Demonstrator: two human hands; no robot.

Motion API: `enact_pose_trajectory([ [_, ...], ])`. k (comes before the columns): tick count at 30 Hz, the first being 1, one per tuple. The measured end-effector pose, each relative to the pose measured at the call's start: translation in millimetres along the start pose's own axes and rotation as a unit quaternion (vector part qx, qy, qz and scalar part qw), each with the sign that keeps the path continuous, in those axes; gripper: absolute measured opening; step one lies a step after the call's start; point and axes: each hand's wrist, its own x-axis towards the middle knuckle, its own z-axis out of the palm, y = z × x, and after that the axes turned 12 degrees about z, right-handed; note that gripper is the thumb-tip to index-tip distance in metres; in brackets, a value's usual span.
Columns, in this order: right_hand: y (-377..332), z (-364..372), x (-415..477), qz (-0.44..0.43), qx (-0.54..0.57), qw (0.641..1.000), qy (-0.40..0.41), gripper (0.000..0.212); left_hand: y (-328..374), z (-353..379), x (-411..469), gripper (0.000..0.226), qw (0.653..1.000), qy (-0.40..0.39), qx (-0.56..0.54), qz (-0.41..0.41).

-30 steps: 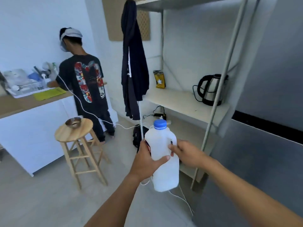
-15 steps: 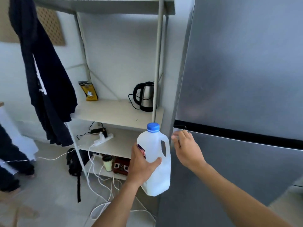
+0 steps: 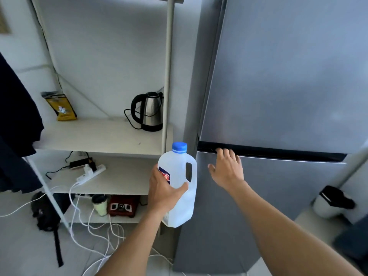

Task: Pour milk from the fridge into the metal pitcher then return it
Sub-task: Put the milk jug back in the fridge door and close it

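One milk jug (image 3: 180,188) with blue cap, gripped upright in left hand (image 3: 162,193), right hand (image 3: 227,170) spread, fingertips at fridge (image 3: 278,96) door seam, both doors closed, one kettle (image 3: 150,111) on shelf (image 3: 99,134)

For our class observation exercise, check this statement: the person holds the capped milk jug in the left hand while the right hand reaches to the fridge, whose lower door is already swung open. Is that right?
Not quite. The head view shows the lower fridge door shut; the right hand has its fingers at the dark gap above it. The rest stands: the left hand holds the milk jug, its blue cap on.
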Motion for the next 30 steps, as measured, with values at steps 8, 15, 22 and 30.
enact_pose_trajectory([
  [8,-0.2,-9.2,-8.2,0.024,0.063,0.998,-0.006,0.039,-1.4,-3.7,-9.1,0.094,1.000,-0.008,-0.001,0.015],
  [15,50.9,-11.3,-89.8,-0.019,0.170,0.984,0.060,0.035,2.2,-15.6,-38.6,0.096,0.999,0.032,0.033,0.004],
  [22,111.7,-45.0,-175.7,0.011,0.319,0.947,0.044,0.024,42.5,3.3,-99.5,0.094,0.997,0.034,0.065,0.027],
  [30,196.8,-101.9,-264.5,0.112,0.375,0.920,-0.012,0.038,98.8,37.4,-184.7,0.094,0.995,-0.013,0.066,0.072],
])
